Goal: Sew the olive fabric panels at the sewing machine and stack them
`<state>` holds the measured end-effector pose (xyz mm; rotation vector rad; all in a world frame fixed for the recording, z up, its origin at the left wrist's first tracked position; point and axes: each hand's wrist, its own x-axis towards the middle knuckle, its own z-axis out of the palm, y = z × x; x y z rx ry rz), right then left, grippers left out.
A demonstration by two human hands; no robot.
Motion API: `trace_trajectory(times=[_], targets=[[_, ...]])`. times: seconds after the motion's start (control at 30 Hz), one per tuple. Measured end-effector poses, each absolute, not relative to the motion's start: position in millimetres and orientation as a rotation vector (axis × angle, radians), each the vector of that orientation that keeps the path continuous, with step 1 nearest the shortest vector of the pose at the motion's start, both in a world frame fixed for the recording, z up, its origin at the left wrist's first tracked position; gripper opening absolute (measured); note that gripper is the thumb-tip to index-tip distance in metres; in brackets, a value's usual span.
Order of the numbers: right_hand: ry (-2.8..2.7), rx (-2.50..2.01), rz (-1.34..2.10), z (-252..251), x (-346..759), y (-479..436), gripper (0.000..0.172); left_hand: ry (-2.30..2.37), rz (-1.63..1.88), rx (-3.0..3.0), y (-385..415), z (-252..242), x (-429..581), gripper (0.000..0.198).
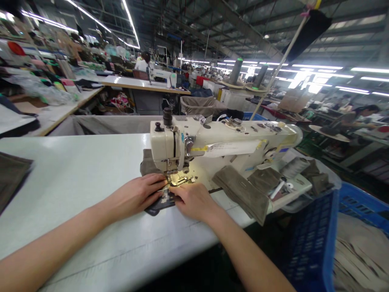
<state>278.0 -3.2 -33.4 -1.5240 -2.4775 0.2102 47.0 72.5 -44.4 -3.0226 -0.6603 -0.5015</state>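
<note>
A dark grey-brown fabric piece (148, 163) lies under the needle area of a cream sewing machine (164, 148), and its near end shows between my hands. My left hand (144, 190) rests on the left of this piece, fingers stretched flat and pointing at the presser foot. On the other side, my right hand (194, 200) has its fingers curled at the fabric's near right edge, with the index finger close to the foot. The lit metal needle plate (180, 180) sits just beyond my right fingertips. My hands partly hide the fabric and the stitching spot.
Folded brown fabric pieces (243, 194) lie right of the machine, beside a small tray with a thread cone (294, 167). A blue crate (316, 239) of fabric stands at the lower right. Another brown piece (12, 176) lies at the left edge of the white table (75, 162).
</note>
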Motion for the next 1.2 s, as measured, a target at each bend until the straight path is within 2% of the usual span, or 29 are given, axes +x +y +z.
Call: trace_trajectory(times=[0.47,0.6,0.8,0.9,1.2], targets=[[-2.440,-1.533,0.231,-39.9,279.9,-26.3,0.034,-0.663,-0.525,-3.021,79.9,-43.8,47.2,0.037],[-2.234,-1.581,0.222,-45.6,290.3,-38.0,0.033,-0.678,-0.559,-3.008,76.9,-43.8,48.5,0.036],[-1.655,-1.920,-0.220,-44.7,345.9,-54.3,0.028,-0.742,-0.555,-2.958,70.5,-42.8,50.6,0.036],[-1.517,-2.144,-0.370,-44.6,374.7,-57.7,0.034,-0.791,-0.580,-2.922,70.8,-45.1,50.5,0.036],[-1.677,-1.993,-0.225,-57.2,398.9,-58.4,0.033,-0.929,-0.516,-2.878,55.1,-48.3,19.4,0.039]])
